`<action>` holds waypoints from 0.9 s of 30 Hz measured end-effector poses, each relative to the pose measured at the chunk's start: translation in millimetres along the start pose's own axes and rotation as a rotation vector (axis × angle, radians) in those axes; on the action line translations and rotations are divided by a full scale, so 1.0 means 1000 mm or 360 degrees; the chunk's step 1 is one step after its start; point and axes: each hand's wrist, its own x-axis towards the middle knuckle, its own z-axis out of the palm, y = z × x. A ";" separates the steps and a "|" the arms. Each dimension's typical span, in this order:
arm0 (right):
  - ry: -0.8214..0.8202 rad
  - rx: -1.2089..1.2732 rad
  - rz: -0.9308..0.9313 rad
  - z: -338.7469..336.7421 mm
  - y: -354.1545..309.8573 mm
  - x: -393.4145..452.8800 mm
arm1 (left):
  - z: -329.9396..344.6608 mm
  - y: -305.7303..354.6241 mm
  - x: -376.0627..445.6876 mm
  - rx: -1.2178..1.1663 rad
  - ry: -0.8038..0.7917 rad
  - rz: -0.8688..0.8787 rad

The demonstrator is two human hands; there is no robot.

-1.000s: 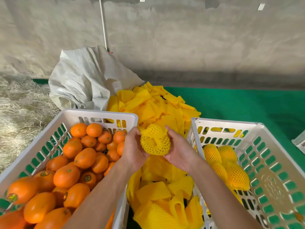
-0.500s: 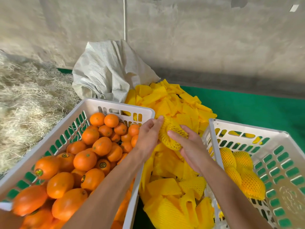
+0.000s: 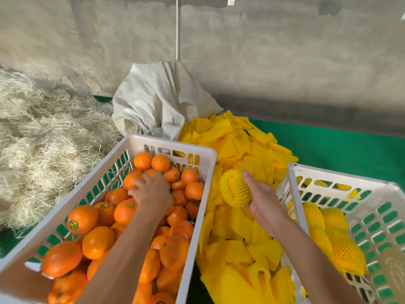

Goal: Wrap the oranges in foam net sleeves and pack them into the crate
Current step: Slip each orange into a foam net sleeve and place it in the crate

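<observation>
A white crate [image 3: 171, 145] on the left is full of bare oranges [image 3: 96, 242]. My left hand [image 3: 152, 190] reaches into it, and its blurred fingers curl over one orange [image 3: 151, 172] near the far end. My right hand [image 3: 264, 201] holds a wrapped orange [image 3: 234, 190] in a yellow foam net sleeve, over the gap between the crates. The white crate on the right [image 3: 328, 175] holds several wrapped oranges [image 3: 313, 216]. A heap of loose yellow foam sleeves [image 3: 236, 139] fills the space between the crates.
A crumpled white woven sack [image 3: 157, 99] lies behind the sleeve heap against the grey wall. Dry straw [image 3: 43, 139] covers the ground to the left. Green matting [image 3: 339, 145] lies under and behind the right crate.
My left hand has let go of the wrapped orange and moved left into the crate of bare oranges. My right hand now holds the wrapped orange alone. The view has swung left.
</observation>
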 end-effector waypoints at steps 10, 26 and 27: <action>0.0113 -0.0066 -0.0040 -0.001 0.001 0.004 | -0.004 -0.019 -0.006 -0.0694 0.0368 0.0493; 0.0112 -0.0580 -0.0763 0.002 -0.004 -0.006 | 0.033 0.089 -0.048 -0.1470 0.0486 0.1211; 0.0076 -0.0628 -0.0858 0.003 -0.003 -0.008 | 0.034 0.089 -0.047 -0.1527 0.0455 0.1192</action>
